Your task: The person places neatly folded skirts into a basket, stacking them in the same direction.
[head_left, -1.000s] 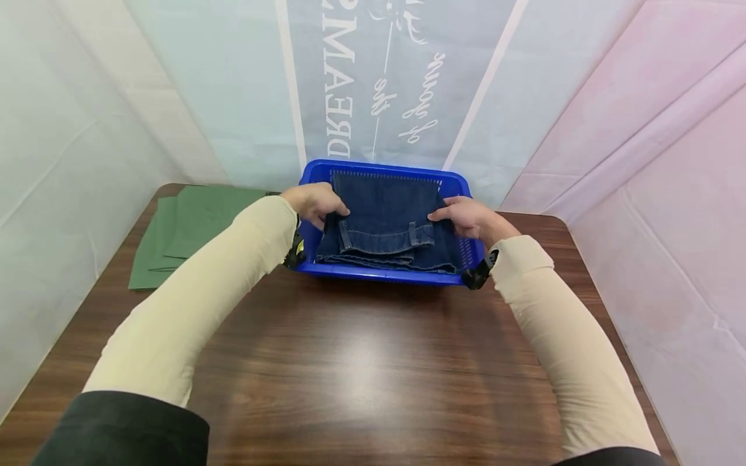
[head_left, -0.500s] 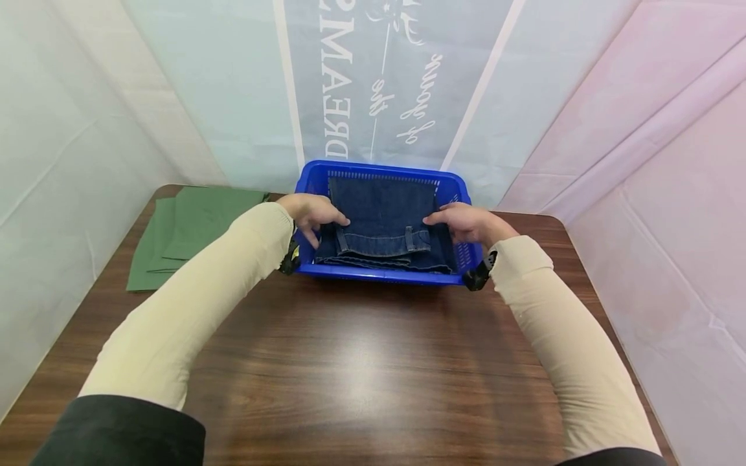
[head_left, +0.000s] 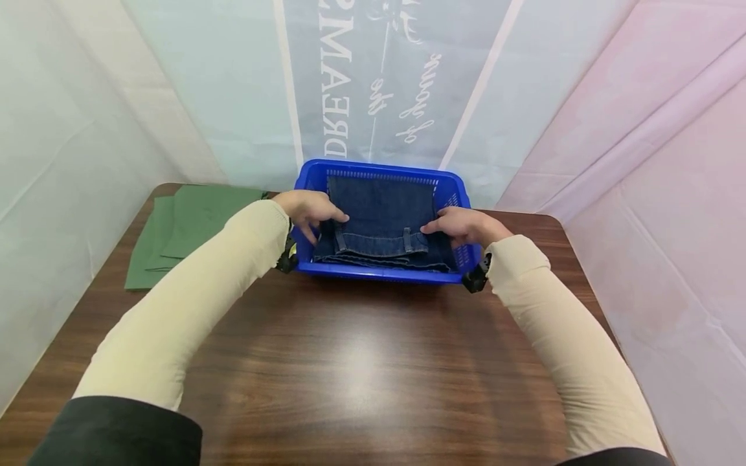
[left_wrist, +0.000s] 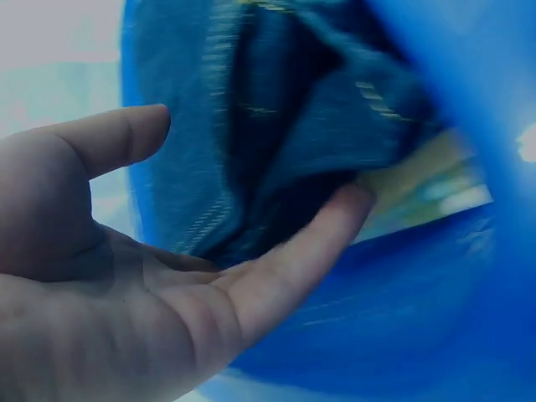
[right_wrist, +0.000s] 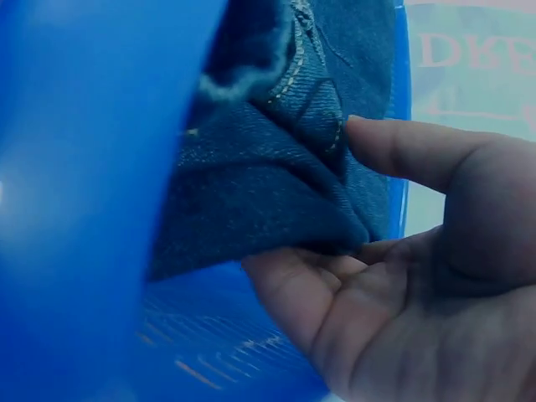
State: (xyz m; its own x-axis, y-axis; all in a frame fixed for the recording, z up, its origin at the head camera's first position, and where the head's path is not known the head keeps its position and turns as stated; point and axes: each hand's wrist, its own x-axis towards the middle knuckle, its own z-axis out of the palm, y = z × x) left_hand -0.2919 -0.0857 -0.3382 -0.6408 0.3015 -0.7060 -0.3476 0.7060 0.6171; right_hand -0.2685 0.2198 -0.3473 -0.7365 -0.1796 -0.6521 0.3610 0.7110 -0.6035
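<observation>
Folded dark blue jeans (head_left: pixel 381 204) lie in a blue plastic basket (head_left: pixel 379 274), waistband with belt loops toward the near side. More denim layers show beneath the waistband. My left hand (head_left: pixel 309 206) is inside the basket's left side, thumb along the jeans' edge. In the left wrist view the left hand (left_wrist: pixel 159 293) has its thumb and little finger spread straight beside the denim; its other fingers are partly hidden. At the opposite edge my right hand (head_left: pixel 463 224) holds the jeans. In the right wrist view its thumb (right_wrist: pixel 402 146) touches the stitched edge, with fingers under the fabric.
Folded green fabric (head_left: pixel 204 217) lies on the brown wooden table (head_left: pixel 361 362) at the back left. A printed backdrop (head_left: pixel 384 77) stands right behind the basket, and pale curtains (head_left: pixel 670 194) close in both sides.
The jeans' waistband has shifted slightly toward the near side and sits lower in the basket. My left fingers have spread apart, and my right hand has moved slightly nearer and leftward.
</observation>
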